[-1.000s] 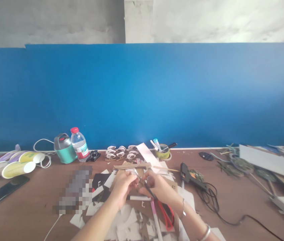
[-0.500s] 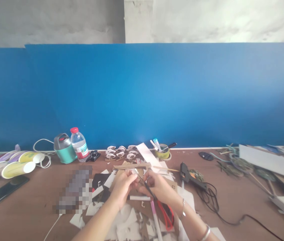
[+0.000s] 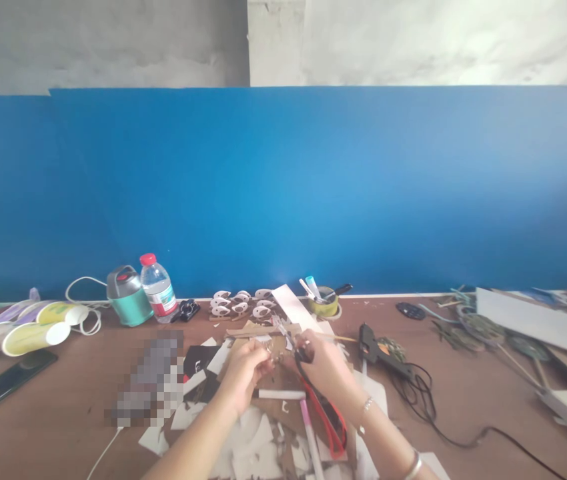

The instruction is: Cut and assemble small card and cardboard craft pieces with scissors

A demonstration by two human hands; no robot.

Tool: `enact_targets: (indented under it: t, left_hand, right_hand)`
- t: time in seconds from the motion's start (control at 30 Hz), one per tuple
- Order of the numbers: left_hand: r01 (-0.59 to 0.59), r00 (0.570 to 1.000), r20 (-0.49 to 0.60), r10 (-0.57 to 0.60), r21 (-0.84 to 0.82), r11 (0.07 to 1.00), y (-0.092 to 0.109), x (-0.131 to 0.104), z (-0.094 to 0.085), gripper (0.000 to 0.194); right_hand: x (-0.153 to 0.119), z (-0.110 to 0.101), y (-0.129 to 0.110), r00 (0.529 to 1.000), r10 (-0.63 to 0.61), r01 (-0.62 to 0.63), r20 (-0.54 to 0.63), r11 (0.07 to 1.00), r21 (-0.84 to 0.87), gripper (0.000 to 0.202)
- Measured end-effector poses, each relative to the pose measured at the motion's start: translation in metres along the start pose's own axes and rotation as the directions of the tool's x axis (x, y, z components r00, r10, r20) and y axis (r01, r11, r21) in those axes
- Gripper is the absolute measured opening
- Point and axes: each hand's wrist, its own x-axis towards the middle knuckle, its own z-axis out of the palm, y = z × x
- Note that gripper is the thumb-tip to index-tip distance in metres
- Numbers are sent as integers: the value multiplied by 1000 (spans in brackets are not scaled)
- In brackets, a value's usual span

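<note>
Near the middle of the brown table, my left hand (image 3: 245, 367) has its fingers pinched together over the paper scraps; whatever is between them is too small to name. Just to the right, my right hand (image 3: 321, 363) is closed around the dark handles of a pair of scissors (image 3: 305, 355). The blades are hard to make out. Below my right hand lies a red-rimmed object (image 3: 335, 433), with a pink and white pen (image 3: 311, 433) beside it. White paper scraps (image 3: 256, 447) spread under both hands.
At the back stand a water bottle (image 3: 160, 290), a teal container (image 3: 132, 305), several small white oval pieces (image 3: 240, 307) and a green pot (image 3: 324, 307) of pens. A glue gun (image 3: 376, 350) with a dark cable lies right. Paper cups (image 3: 36, 337) and a phone (image 3: 11, 383) are left.
My right hand has moved slightly up and to the right, and the scissors in it have turned. My left hand has stayed nearly in place; the white piece at its fingertips no longer shows clearly.
</note>
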Motion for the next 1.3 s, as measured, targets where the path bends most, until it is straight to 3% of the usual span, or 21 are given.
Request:
enact_targets:
  t: [0.07, 0.17, 0.4, 0.63, 0.87, 0.97, 1.03, 1.13, 1.2, 1.3]
  left_hand:
    - [-43, 999, -30, 43, 6, 999, 1, 1, -1, 19]
    - [-80, 996, -40, 80, 11, 997, 3, 1, -2, 21]
    - [-96, 994, -58, 94, -44, 994, 3, 3, -3, 29]
    - [-81, 993, -80, 81, 3, 997, 1, 2, -3, 25]
    - [-72, 988, -131, 81, 70, 995, 1, 1, -4, 29]
    - [-43, 990, -135, 51, 62, 997, 3, 0, -3, 31]
    - [-43, 990, -130, 50, 56, 997, 4, -1, -2, 31]
    - [-51, 991, -117, 57, 52, 997, 6, -3, 0, 31]
    - [-57, 992, -108, 62, 48, 997, 6, -4, 1, 31]
    - [-80, 991, -102, 83, 37, 996, 5, -5, 1, 30]
  right_hand:
    - [1, -3, 2, 1000, 12, -16, -20, 986, -167, 15]
    - [0, -6, 5, 999, 19, -8, 30, 943, -332, 25]
    - [-5, -4, 6, 998, -29, 53, 61, 904, -424, 26]
    - [1, 0, 17, 984, 81, -29, 158, 951, -309, 45]
    - [2, -8, 22, 954, 3, 7, 300, 999, -32, 55]
    - [5, -27, 23, 977, 42, -9, 210, 987, -158, 39]
    - [7, -45, 30, 990, 144, -131, 11, 926, -354, 33]
    - [8, -69, 52, 931, 292, -363, -216, 788, -497, 36]
    - [6, -77, 69, 895, 379, -446, -236, 724, -526, 33]
    - [6, -77, 89, 876, 439, -473, -202, 696, -540, 35]
